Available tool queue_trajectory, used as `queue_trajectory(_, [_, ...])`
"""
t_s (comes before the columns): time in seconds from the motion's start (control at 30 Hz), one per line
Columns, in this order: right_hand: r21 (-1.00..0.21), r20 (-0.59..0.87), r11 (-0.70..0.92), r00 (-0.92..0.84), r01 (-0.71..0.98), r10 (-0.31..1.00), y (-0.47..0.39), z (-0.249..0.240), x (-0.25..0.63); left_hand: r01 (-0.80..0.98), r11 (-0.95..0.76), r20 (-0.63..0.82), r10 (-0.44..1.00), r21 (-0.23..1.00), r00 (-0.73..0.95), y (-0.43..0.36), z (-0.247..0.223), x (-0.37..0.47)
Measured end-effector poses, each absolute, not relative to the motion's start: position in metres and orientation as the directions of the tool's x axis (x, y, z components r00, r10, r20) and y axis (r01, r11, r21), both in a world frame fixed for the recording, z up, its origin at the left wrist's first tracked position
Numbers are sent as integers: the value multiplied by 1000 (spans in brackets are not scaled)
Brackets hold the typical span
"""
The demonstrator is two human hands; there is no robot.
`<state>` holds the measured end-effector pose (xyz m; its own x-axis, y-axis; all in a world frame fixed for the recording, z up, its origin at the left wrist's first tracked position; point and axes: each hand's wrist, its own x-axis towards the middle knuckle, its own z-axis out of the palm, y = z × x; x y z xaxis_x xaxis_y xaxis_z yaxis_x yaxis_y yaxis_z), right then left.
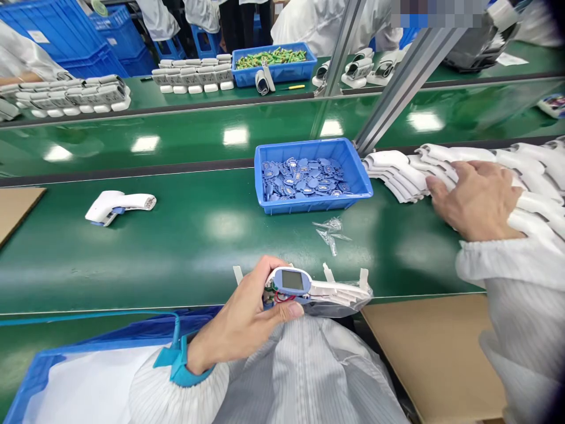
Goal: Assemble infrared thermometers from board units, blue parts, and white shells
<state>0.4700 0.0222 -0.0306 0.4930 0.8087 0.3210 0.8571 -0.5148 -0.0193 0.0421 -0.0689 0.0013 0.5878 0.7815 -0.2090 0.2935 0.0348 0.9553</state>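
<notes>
My left hand (247,318) is closed around a half-assembled infrared thermometer (292,281), with a small grey screen in a blue-and-white frame. Red wires and a bit of green board show in its open side. Its white handle points right, beside a clear plastic bag and white tabs at the bench's front edge. On the right, my right hand (481,197) reaches over rows of stacked white casing halves (392,168), fingers spread and touching them. A finished-looking white thermometer (119,206) lies on its side on the green bench at left.
A blue bin (313,206) of small blue plastic parts stands mid-bench, with clear plastic scraps (331,232) before it. A slanted metal post (406,82) rises behind. Across the line are another bin (276,73), rows of grey-white units (194,76) and people in white coats. Cardboard (432,353) lies below right.
</notes>
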Motion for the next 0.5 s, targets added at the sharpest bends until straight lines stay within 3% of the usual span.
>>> queue_trajectory(0.1, [60, 57, -591, 588, 804, 807, 44, -25, 484, 285, -3, -180, 770, 959, 612, -71, 3, 42])
queue_trajectory(0.2, [79, -69, -585, 590, 807, 805, 61, -26, 492, 262, 11, -180, 754, 965, 632, -73, 6, 42])
queue_trajectory(0.3, [72, -69, -504, 508, 861, 858, 72, -31, 494, 253, 84, -229, 746, 964, 625, -75, 5, 42])
queue_trajectory(0.4, [65, -12, -470, 471, 880, 882, 70, -29, 488, 125, 265, -286, 748, 956, 599, -73, -4, 45])
queue_trajectory(0.5, [104, 165, -504, 484, 858, 859, 40, -19, 472, -23, 394, -331, 801, 919, 498, -63, -16, 48])
